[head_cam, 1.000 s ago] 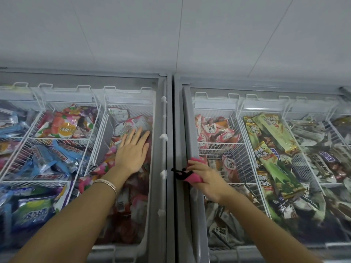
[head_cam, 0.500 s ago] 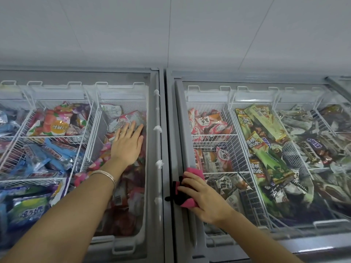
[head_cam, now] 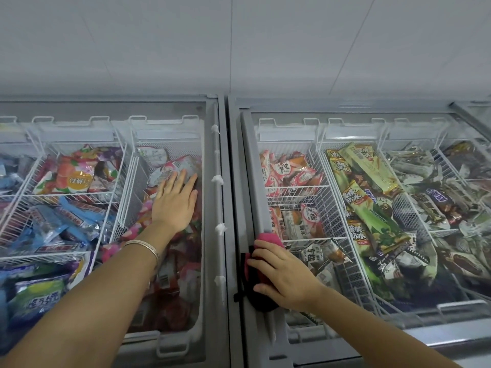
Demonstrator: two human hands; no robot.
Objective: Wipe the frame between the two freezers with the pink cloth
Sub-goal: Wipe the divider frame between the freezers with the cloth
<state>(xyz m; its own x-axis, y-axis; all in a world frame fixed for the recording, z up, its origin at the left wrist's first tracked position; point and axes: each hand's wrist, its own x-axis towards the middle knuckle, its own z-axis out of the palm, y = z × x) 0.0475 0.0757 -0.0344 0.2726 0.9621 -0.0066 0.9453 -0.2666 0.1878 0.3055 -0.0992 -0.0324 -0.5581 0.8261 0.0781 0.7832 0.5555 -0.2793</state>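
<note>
Two chest freezers with glass lids stand side by side, and the grey frame (head_cam: 228,181) runs between them from the wall toward me. My right hand (head_cam: 285,274) presses the pink cloth (head_cam: 267,239) onto the left rail of the right freezer (head_cam: 252,181), about halfway down its length. Most of the cloth is hidden under my fingers and looks dark there. My left hand (head_cam: 174,201) lies flat, fingers apart, on the glass lid of the left freezer (head_cam: 170,123). A silver bangle circles that wrist.
White foam blobs (head_cam: 218,179) dot the left freezer's right rail at intervals. A black lock latch (head_cam: 240,288) sits on the frame beside the cloth. Wire baskets of wrapped ice creams (head_cam: 372,203) fill both freezers. A white tiled wall (head_cam: 239,43) rises behind.
My right hand has slid the pink cloth down the rail toward me and now covers the black latch. The left hand stays flat on the glass. The view has tilted slightly.
</note>
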